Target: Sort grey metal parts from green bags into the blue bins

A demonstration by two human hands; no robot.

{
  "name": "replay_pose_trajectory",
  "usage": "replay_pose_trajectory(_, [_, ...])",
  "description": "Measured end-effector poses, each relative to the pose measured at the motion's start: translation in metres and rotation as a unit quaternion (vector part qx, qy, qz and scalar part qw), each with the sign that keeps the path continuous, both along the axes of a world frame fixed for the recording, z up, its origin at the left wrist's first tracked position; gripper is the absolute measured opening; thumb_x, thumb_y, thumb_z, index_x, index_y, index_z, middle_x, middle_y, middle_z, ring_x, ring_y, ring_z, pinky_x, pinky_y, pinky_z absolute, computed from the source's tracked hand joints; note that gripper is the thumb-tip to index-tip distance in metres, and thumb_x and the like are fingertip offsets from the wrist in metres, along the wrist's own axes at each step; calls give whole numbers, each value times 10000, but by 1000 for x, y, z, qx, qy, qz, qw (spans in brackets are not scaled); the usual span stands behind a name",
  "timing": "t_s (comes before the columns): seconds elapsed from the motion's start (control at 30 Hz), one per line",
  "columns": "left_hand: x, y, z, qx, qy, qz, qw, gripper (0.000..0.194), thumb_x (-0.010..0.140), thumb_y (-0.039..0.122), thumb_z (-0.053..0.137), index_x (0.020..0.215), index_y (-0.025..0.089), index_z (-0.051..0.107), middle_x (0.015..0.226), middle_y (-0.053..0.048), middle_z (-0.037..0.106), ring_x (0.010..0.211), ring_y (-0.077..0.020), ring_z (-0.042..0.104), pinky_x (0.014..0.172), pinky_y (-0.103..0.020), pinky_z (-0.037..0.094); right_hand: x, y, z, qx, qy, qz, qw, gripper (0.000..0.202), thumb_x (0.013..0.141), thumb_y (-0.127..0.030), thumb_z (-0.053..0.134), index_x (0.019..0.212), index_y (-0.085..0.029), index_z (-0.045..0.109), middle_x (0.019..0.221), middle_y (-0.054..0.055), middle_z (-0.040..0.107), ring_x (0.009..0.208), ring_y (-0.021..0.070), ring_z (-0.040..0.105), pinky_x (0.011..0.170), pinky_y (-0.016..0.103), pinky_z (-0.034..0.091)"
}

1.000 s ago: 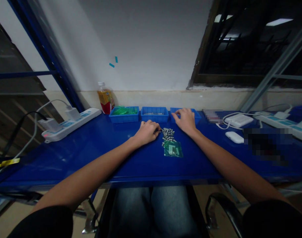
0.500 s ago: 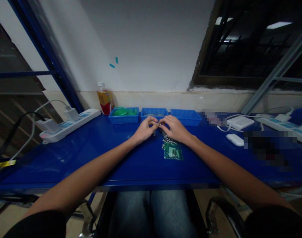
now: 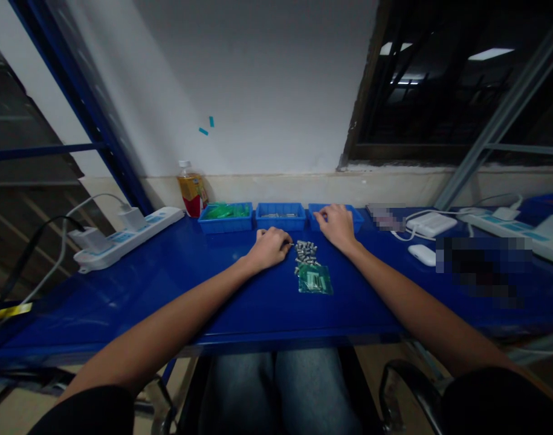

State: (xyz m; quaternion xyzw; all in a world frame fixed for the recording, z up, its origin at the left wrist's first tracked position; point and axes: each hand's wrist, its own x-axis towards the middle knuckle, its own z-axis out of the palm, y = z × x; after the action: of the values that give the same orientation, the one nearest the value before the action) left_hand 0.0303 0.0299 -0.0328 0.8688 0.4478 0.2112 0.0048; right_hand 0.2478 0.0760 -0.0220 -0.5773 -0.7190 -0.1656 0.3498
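Half a second ago both hands met over the middle of the table; since then they have parted. The right hand [image 3: 336, 225] has gone out to the right blue bin [image 3: 355, 220], and the left hand [image 3: 270, 247] has dropped back to the table [image 3: 176, 272] beside the pile of small metal parts [image 3: 306, 252].

Three shallow blue bins stand in a row at the far edge of the table. The left blue bin [image 3: 225, 218] holds green pieces. The middle blue bin [image 3: 275, 216] holds a thin scatter of small grey parts. What lies in the right blue bin cannot be made out, as the right hand covers its near left corner.

The left forearm reaches forward from the lower left, and the left hand rests knuckles-up on the table with its fingers curled in. Its fingertips point at the pile and sit just beside the pile's left edge; whether they pinch a part cannot be told. The right forearm comes in from the lower right, and the right hand lies palm down with its fingers spread loosely over the bin's rim, clamped on nothing that shows.

The pile lies between the two hands, nearer to the left one. A green bag [image 3: 315, 280] with more parts lies touching the pile on its near side.
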Motion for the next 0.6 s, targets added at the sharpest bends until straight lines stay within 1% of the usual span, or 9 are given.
replay_pose_trajectory(0.07, [-1, -2, 0, 13, -26, 7, 1000, 173, 858, 255, 500, 925, 182, 642, 1000, -84, 664, 1024, -273, 520, 895, -463, 326, -4, -4, 1, 1, -3, 12, 1000, 315, 900, -407, 451, 827, -174, 650, 898, 122, 643, 921, 287, 513, 749, 391, 363])
replay_pose_trajectory(0.1, [-1, -2, 0, 17, -46, 8, 999, 177, 865, 277, 500, 924, 181, 635, 990, -81, 661, 1018, -269, 516, 891, -453, 334, -6, -8, 2, 2, -6, 34, 999, 302, 900, -398, 453, 846, -174, 649, 903, 119, 639, 924, 284, 511, 759, 392, 366])
replay_pose_trajectory(0.17, [-2, -3, 2, 19, -94, 5, 995, 189, 868, 316, 504, 907, 178, 626, 964, -72, 657, 988, -254, 519, 875, -417, 361, -13, -18, 7, -2, -22, 118, 993, 254, 896, -360, 465, 899, -175, 639, 900, 103, 632, 908, 261, 516, 777, 384, 374])
replay_pose_trajectory(0.27, [-5, -4, 5, -11, -170, -10, 985, 208, 868, 331, 498, 839, 170, 625, 880, -52, 659, 885, -217, 544, 834, -352, 400, -26, -34, 14, -26, -64, 273, 960, 189, 870, -306, 510, 973, -184, 611, 902, 72, 619, 886, 224, 523, 789, 359, 387])
replay_pose_trajectory(0.33, [-7, -3, 7, -41, -209, -18, 977, 243, 878, 343, 475, 811, 168, 628, 819, -41, 652, 820, -202, 549, 805, -332, 411, -33, -42, 16, -36, -79, 327, 941, 168, 862, -279, 522, 980, -187, 599, 909, 66, 613, 887, 217, 520, 790, 355, 391])
replay_pose_trajectory(0.4, [-9, -3, 8, -67, -236, -28, 969, 273, 884, 366, 458, 822, 166, 633, 801, -38, 645, 798, -198, 548, 774, -321, 412, -38, -46, 15, -41, -79, 343, 935, 147, 866, -252, 513, 972, -190, 593, 913, 67, 611, 886, 216, 516, 788, 357, 394])
replay_pose_trajectory(0.47, [-10, -2, 8, -88, -253, -41, 962, 291, 887, 382, 448, 838, 163, 634, 808, -43, 641, 806, -197, 549, 755, -310, 410, -40, -47, 14, -45, -73, 345, 935, 139, 874, -237, 499, 972, -195, 589, 912, 66, 610, 885, 214, 515, 789, 357, 397])
replay_pose_trajectory(0.6, [-10, -2, 8, -110, -273, -58, 954, 335, 909, 396, 400, 843, 165, 633, 844, -54, 650, 847, -196, 559, 787, -303, 413, -40, -46, 15, -38, -72, 341, 936, 147, 901, -264, 475, 948, -191, 593, 889, 64, 613, 872, 209, 518, 791, 348, 397])
